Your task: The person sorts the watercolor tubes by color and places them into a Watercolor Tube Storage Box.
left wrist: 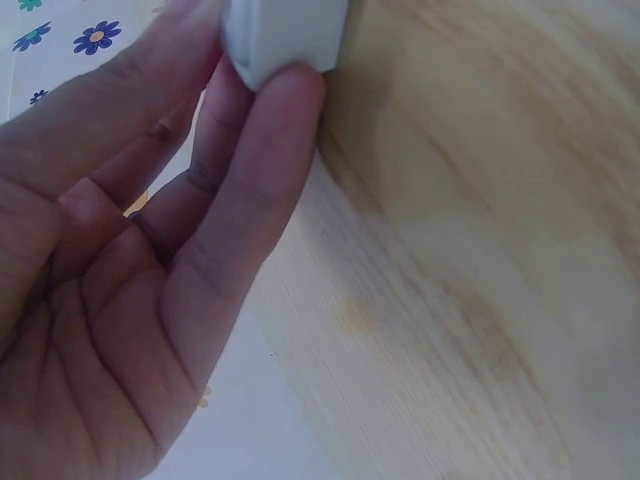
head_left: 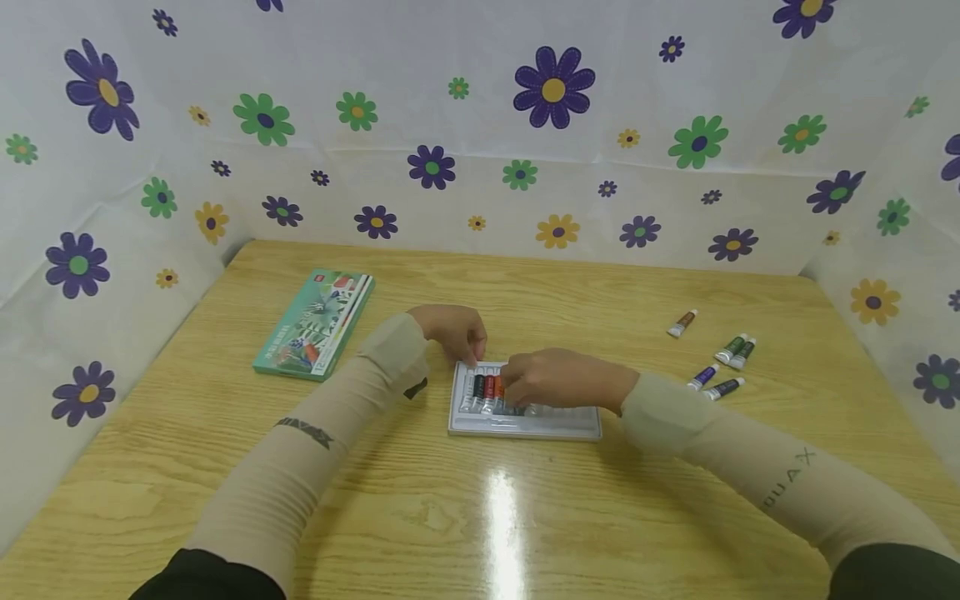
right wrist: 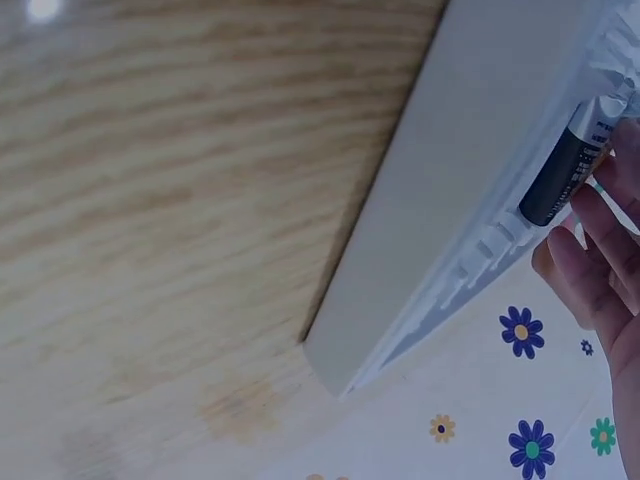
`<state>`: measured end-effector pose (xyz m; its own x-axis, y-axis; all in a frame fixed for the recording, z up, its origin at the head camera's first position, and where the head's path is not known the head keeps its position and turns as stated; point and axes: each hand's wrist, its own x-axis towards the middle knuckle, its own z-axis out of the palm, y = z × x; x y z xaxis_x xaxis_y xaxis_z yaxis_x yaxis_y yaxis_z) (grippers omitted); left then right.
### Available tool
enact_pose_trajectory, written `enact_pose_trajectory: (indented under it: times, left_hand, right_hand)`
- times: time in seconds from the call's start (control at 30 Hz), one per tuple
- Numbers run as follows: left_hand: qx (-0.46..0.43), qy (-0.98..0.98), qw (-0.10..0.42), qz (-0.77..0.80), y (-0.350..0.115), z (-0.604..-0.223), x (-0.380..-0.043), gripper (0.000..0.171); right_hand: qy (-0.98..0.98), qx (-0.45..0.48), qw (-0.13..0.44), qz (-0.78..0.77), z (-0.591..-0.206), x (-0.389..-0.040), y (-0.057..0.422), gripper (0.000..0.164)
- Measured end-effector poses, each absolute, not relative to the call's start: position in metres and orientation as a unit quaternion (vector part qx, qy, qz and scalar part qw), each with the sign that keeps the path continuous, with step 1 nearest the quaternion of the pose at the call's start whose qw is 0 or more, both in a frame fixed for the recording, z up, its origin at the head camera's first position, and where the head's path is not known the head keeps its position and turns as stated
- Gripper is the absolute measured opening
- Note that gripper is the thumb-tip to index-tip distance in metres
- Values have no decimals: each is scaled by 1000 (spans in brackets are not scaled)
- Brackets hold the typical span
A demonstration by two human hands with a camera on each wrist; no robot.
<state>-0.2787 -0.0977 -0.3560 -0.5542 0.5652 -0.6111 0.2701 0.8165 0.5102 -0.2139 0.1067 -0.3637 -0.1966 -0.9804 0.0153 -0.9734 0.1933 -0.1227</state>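
Left hand [head_left: 453, 329] pinches the white tray [head_left: 525, 427] by its corner on the tabletop [head_left: 375, 508]. Right hand [head_left: 558, 379] bends over the tray beside a dark tube [right wrist: 560, 175]; I cannot tell whether its fingers [right wrist: 585, 275] grasp anything. I'd brace the tray and align each tube with its slot [right wrist: 490, 245].

A yellow-brown, wood-grained table [head_left: 420, 508] is bearing a white streak of reflected light on its near part. A flat teal cardboard box with printed artwork [head_left: 313, 327] is lying toward the left. A shallow white rectangular tray [head_left: 525, 428] is resting near the middle. At the right, small capped tubes are lying loose: one brown [head_left: 682, 323], two green side by side [head_left: 731, 347], one purple [head_left: 702, 378], one blackish [head_left: 724, 389].
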Motion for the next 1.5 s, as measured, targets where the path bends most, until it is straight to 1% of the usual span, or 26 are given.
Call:
enact_pose_trajectory:
  times: [0.47,0.6,0.8,1.03,1.2,1.4,1.5]
  left_hand:
    - [239,866,404,173,-97,-353,-277,5]
    - [236,865,407,175,-98,-353,-277,6]
    - [236,864,408,177,-98,-355,-278,7]
    - [238,866,404,173,-98,-356,-279,7]
    - [234,866,406,174,-97,-358,-280,7]
    - [232,866,406,175,-97,-358,-280,7]
    - [231,866,407,179,-98,-357,-279,7]
  right_hand:
    - [761,-644,60,-51,-362,-217,102,9]
    - [767,-638,50,-55,-365,-218,103,11]
    - [773,-630,23,-70,-369,-217,107,9]
    - [782,-619,11,-75,-360,-221,116,10]
    - [826,-555,-16,-97,-345,-234,145,14]
    - [882,-455,-51,-107,-328,-259,205,17]
    - [912,-399,-31,-96,-325,-271,235,17]
